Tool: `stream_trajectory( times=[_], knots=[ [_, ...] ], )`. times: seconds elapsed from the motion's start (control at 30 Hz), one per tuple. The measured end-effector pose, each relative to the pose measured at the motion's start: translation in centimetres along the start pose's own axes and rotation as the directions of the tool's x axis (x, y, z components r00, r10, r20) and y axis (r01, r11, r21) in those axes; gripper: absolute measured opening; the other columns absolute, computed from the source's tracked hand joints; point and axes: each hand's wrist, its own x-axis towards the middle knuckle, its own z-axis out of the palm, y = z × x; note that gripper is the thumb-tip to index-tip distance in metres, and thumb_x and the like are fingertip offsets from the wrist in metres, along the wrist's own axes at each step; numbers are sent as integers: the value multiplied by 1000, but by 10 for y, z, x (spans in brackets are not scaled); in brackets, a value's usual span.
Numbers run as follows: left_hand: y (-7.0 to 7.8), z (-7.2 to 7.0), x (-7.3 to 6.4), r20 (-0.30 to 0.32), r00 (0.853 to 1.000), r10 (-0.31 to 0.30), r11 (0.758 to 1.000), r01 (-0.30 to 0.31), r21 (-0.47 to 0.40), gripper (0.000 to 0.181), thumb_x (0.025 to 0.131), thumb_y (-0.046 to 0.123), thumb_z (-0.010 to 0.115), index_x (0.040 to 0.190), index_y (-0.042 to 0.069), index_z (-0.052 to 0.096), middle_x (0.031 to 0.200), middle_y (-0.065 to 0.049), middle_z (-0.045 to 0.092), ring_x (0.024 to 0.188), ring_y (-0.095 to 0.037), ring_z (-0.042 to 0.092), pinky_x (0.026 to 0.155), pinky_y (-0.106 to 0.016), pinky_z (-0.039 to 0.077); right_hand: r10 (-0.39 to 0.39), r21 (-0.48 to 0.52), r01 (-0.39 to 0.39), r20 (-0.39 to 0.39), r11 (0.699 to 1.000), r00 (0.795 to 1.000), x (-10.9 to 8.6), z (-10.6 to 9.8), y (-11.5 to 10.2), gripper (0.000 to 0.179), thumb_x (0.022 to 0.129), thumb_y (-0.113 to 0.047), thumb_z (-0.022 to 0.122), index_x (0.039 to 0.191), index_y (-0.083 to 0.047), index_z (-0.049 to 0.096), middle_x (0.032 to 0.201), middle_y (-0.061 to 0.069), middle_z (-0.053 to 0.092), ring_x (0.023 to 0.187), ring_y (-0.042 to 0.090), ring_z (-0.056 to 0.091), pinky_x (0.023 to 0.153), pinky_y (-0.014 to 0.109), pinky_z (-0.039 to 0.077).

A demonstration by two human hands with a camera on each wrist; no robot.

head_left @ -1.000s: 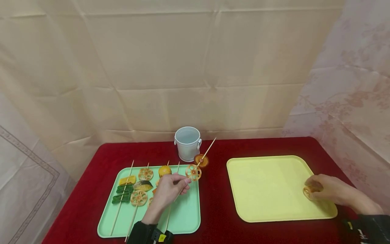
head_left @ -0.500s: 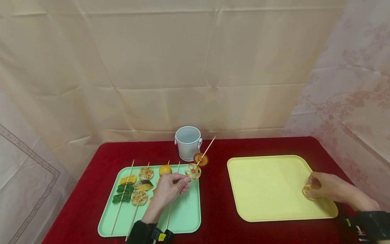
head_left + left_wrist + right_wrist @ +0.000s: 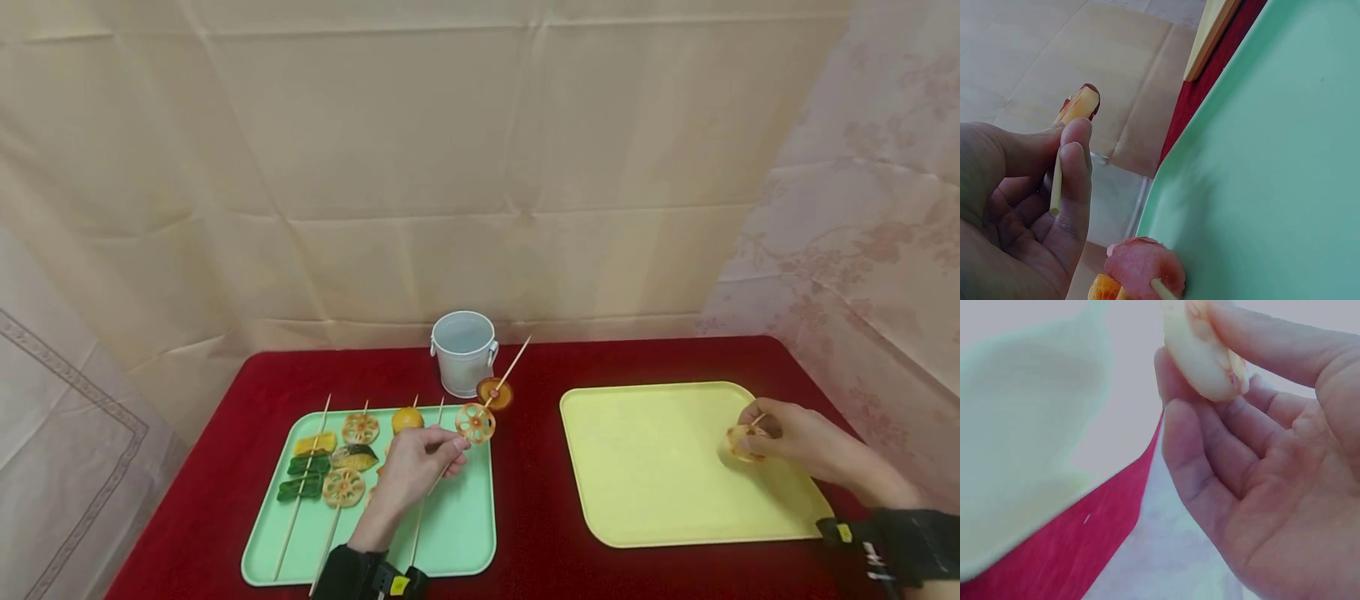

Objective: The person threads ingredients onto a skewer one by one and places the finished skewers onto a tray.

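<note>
My left hand [image 3: 420,462] pinches a wooden skewer [image 3: 514,364] between thumb and fingertips, above the green tray's [image 3: 465,533] right side. The skewer tilts up to the right and bears a lotus root slice [image 3: 476,423] and, farther up, a brown round piece [image 3: 495,393]. In the left wrist view, its blunt lower end [image 3: 1055,206] sticks out below the fingers. Over the right part of the yellow tray [image 3: 645,467], my right hand [image 3: 798,442] holds a pale round slice [image 3: 744,443], apparently lotus root. The right wrist view shows its thick edge [image 3: 1194,359]; fingers partly cover it.
Several loaded skewers lie on the green tray, with green pieces [image 3: 303,486], a lotus root slice [image 3: 342,487] and a yellow ball [image 3: 407,419]. A white bucket [image 3: 462,358] stands behind it. Red cloth [image 3: 528,500] separates the trays.
My right hand has lifted the slice and brought it a little up and left over the yellow tray. The left hand and its skewer have hardly moved.
</note>
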Motion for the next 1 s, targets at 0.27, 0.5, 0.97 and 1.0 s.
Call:
stream_trajectory(
  times=[0.27, 0.5, 0.97, 1.0],
  knots=[
    [1, -1, 0, 12, 1000, -2, 1000, 2, -21, 15, 96, 8, 73, 93, -6, 78, 72, -8, 71, 62, -14, 67, 57, -24, 56, -52, 90, 60, -97, 994, 994, 25, 9, -41, 20, 97, -7, 72, 112, 2, 63, 92, 1, 72, 76, 4, 65, 64, 25, 52],
    [1, -1, 0, 14, 1000, -22, 999, 22, -39, 15, 97, 7, 72, 95, -7, 78, 73, -9, 73, 63, -14, 68, 58, -23, 56, -58, 173, 78, -122, 982, 991, 45, 17, -75, 23, 99, -10, 70, 118, 1, 63, 98, 5, 69, 82, 12, 67, 72, 25, 56],
    [3, -3, 0, 13, 1000, -15, 1000, 16, -13, 16, 96, 10, 74, 94, -5, 79, 72, -8, 72, 63, -14, 68, 54, -27, 55, 95, 379, -3, -225, 925, 970, 77, 42, -127, 44, 103, -30, 67, 133, 1, 57, 115, 14, 72, 105, 22, 69, 89, 27, 51],
    [3, -3, -1, 13, 1000, -19, 1000, 19, -10, 16, 96, 10, 74, 95, -5, 79, 72, -8, 72, 63, -13, 68, 52, -26, 53, 115, 403, -11, -235, 915, 965, 79, 44, -129, 46, 103, -32, 67, 134, 0, 57, 115, 14, 72, 105, 21, 68, 90, 28, 51]
  ],
)
